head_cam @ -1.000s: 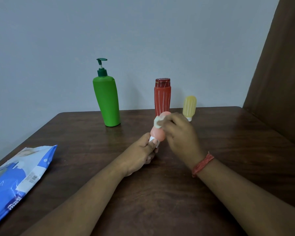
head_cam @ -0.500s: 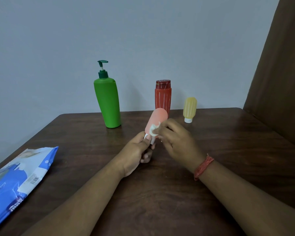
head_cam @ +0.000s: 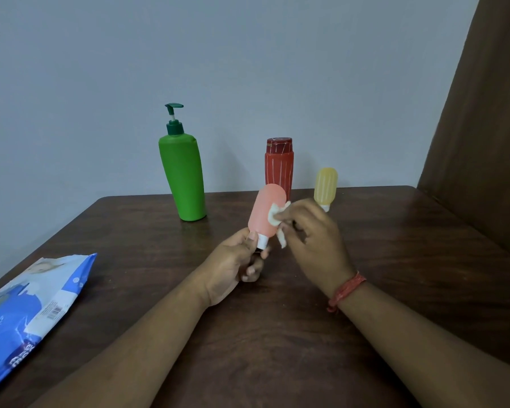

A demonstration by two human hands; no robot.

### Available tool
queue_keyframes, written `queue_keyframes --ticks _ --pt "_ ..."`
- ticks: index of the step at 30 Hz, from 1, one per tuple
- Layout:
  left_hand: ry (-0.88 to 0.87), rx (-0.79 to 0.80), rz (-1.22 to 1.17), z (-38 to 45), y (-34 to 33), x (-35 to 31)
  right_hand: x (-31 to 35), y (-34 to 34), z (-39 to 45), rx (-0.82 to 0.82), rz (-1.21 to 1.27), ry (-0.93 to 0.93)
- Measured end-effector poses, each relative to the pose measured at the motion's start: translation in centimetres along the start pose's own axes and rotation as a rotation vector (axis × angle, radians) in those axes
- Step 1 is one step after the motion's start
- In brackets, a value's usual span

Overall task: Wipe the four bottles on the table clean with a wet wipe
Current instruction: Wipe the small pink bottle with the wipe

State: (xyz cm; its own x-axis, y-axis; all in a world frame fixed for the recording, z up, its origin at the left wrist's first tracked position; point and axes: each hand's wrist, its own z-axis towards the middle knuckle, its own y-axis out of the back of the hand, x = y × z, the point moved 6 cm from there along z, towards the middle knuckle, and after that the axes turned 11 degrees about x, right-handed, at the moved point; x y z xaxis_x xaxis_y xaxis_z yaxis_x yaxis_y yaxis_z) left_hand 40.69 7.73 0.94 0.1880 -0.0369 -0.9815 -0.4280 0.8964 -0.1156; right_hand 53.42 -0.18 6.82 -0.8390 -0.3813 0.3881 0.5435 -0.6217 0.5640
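1. Raised higher than a second ago, the pink bottle (head_cam: 267, 209) now tilts cap-down above the worktop (head_cam: 395, 245), with the wipe lower on its side than before.
2. Its contents cannot be told (the walls are opaque); the same goes for the green pump bottle (head_cam: 184, 178), the red bottle (head_cam: 279, 166) and the small yellow bottle (head_cam: 326, 185), which stand upright along the far edge.
3. Smooth and rounded at its upper end, the pink bottle has a white cap held by the curled fingers of the left hand (head_cam: 236, 266).
4. Against its right side, the right hand (head_cam: 312, 234) pinches a crumpled white wet wipe (head_cam: 277, 217).
5. At near left lies a blue wipes pack (head_cam: 27, 313).
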Motion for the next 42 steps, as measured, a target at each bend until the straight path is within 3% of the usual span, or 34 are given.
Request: queue_keyframes --ticks 2,7,12,17,22,35,42 --pt "-0.006 0.005 -0.032 -0.1 0.1 0.0 0.5 -0.5 -0.1 0.039 0.006 0.043" --pt "0.057 0.078 0.125 0.0 -0.6 0.2 -2.0 2.1 0.8 -0.179 0.107 -0.114" --pt "0.022 0.023 -0.024 0.0 0.1 0.2 -1.1 -0.1 0.0 -0.019 0.192 -0.072" --pt "0.050 0.049 0.043 0.1 -0.2 0.3 -2.8 1.0 0.6 -0.155 0.241 -0.229" --pt "-0.029 -0.040 -0.065 0.0 0.4 0.0 -0.7 -1.4 -0.4 0.061 0.281 -0.120" --pt "-0.065 -0.304 -0.176 -0.1 1.1 -0.3 -0.3 -2.7 -0.3 0.127 0.317 -0.078" --pt "-0.100 -0.341 -0.182 -0.2 0.9 -0.4 -0.9 -2.8 -0.4 0.108 0.358 -0.115"
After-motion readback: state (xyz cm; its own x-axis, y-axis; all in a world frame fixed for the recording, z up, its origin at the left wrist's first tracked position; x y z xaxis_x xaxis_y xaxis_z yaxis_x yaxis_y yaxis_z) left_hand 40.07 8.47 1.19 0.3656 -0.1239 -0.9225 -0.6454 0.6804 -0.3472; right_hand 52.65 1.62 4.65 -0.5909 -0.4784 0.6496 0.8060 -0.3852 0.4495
